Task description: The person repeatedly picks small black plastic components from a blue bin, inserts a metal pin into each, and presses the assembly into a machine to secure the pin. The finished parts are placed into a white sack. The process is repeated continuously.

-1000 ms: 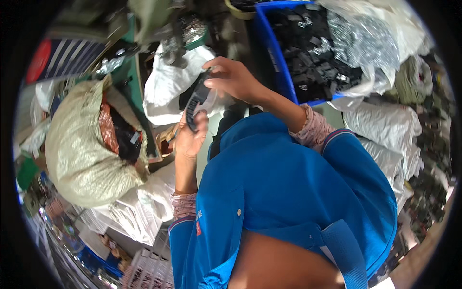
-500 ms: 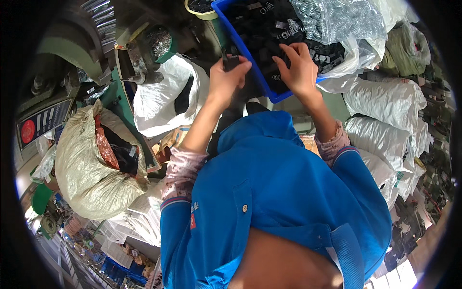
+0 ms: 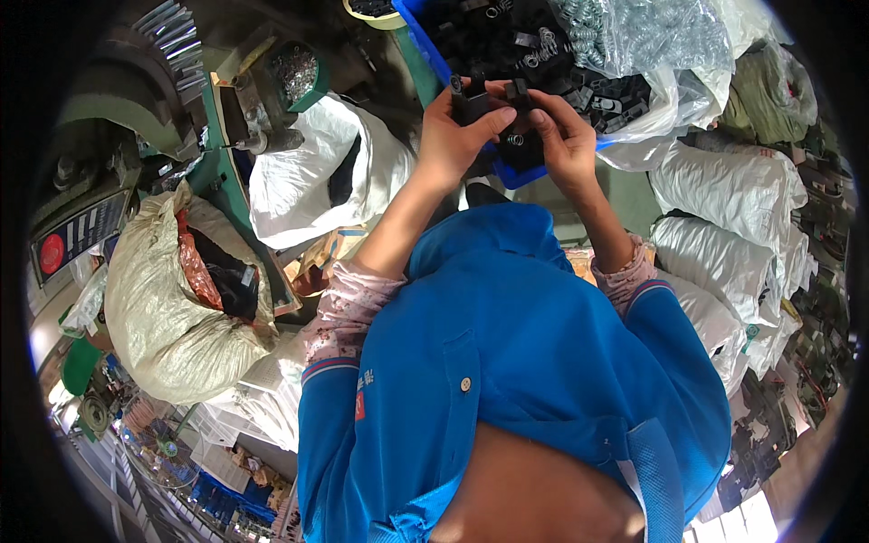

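My left hand (image 3: 459, 134) is closed around a black plastic part (image 3: 472, 101), its thumb lying across the near side. Facing it, my right hand (image 3: 563, 136) pinches a small black block (image 3: 517, 91) between thumb and fingers, close beside the part in the left hand. Both hands are over the near end of a blue bin (image 3: 521, 176) full of black pieces. A small coil spring (image 3: 515, 140) shows just below the fingers. More loose springs (image 3: 541, 49) lie on the black pieces farther back, next to a clear bag of springs (image 3: 625, 36).
A white sack (image 3: 294, 195) stands open left of my hands, below a green container of small metal bits (image 3: 312, 86). A larger cream sack (image 3: 163, 317) bulges at far left. White sacks (image 3: 715, 262) are stacked at right. A machine (image 3: 136, 90) occupies the upper left.
My left hand has moved right with its black part, over the bin. The right hand has turned toward it and now pinches a small black block.
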The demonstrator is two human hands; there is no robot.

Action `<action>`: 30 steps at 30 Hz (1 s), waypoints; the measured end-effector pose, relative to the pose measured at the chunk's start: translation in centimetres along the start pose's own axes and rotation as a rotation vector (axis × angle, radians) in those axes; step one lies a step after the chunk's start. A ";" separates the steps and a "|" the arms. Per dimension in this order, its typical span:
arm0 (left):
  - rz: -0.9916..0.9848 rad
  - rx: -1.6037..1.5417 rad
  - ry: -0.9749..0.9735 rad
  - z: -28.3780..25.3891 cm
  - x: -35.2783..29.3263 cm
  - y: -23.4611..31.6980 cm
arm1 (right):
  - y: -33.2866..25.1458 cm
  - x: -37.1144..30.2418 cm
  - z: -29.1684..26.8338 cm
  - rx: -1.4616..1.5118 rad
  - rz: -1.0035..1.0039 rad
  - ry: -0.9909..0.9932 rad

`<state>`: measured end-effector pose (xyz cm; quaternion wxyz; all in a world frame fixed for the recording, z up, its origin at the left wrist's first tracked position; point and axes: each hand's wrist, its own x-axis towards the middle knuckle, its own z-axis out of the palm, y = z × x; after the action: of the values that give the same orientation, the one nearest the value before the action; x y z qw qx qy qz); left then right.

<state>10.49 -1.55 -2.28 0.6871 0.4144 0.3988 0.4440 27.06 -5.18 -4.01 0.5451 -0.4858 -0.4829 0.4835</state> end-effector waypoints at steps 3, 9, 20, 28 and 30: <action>0.083 0.003 -0.016 0.0 -0.4 0.8 | -0.4 -0.2 0.1 -0.020 0.044 -0.066; 0.063 0.047 -0.092 -1.4 -0.6 1.4 | -1.9 0.4 0.1 -0.029 0.190 -0.249; -0.139 -0.336 0.085 -3.3 -1.6 -0.9 | -2.5 -0.8 -1.2 -0.866 -0.139 -0.195; -0.231 -0.577 0.049 -2.6 -2.1 -1.8 | -2.1 -1.1 -0.9 -0.432 0.175 -0.029; -0.282 -0.629 0.048 -2.1 -1.9 -1.6 | -2.9 -1.1 -1.1 -0.150 0.234 -0.077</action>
<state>8.45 -3.33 -4.18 0.8261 0.1128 0.3118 0.4556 28.29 -6.48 -1.24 0.4280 -0.5592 -0.4783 0.5248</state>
